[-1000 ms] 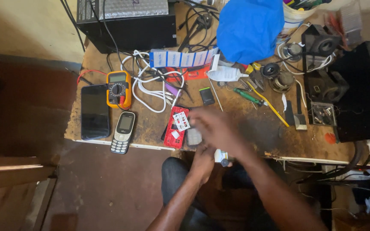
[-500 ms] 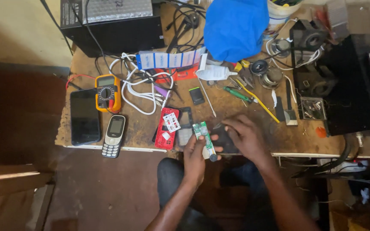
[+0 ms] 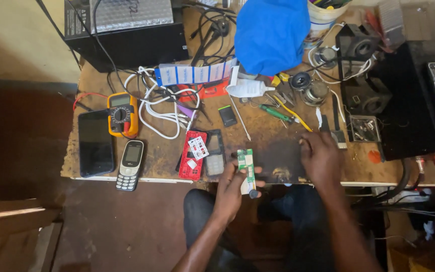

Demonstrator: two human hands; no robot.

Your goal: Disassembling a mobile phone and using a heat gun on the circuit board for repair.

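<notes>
My left hand (image 3: 231, 187) holds a small green circuit board (image 3: 246, 164) upright at the front edge of the wooden workbench (image 3: 167, 156). My right hand (image 3: 321, 157) rests knuckles-up on the bench to the right, near a dark burnt patch (image 3: 278, 160); what its fingers touch is hidden. Just left of the board lie a red phone casing (image 3: 192, 154) and a grey keypad part (image 3: 214, 162).
A keypad phone (image 3: 130, 164), a black smartphone (image 3: 95, 143) and an orange multimeter (image 3: 122, 114) sit at the left. White cables (image 3: 161, 112), a green screwdriver (image 3: 276, 113), a glue tube (image 3: 247, 89), a blue cloth (image 3: 272, 33), speakers (image 3: 310, 86) and black boxes (image 3: 127, 35) crowd the back and right.
Both hands were together at the bench edge. The left hand has lifted the green board clear, and the right hand has moved right onto the bench beside the burnt patch.
</notes>
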